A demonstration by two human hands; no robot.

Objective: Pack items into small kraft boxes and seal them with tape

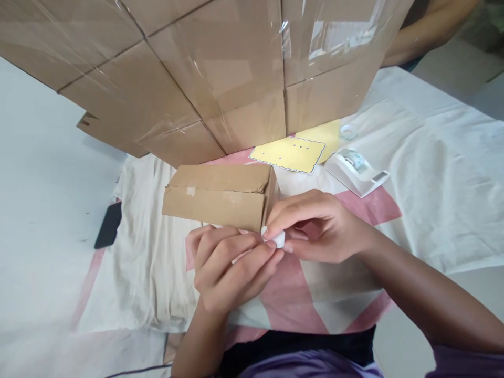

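Note:
My left hand (228, 270) and my right hand (318, 226) meet just in front of a small brown cardboard box (220, 197) lying on its side. Between their fingertips both hands pinch a small white object (277, 239), perhaps a bit of paper or tape. The fingers of both hands are curled closed around it. The box's open right end is next to my right thumb. Most of the white piece is hidden by my fingers.
Large taped cardboard boxes (220, 68) stack up behind. A yellow card (289, 154) and a white tape dispenser (356, 169) lie on the white and pink cloth (413, 173). A black phone (108, 224) rests at left. Another person's arm (425, 31) shows at top right.

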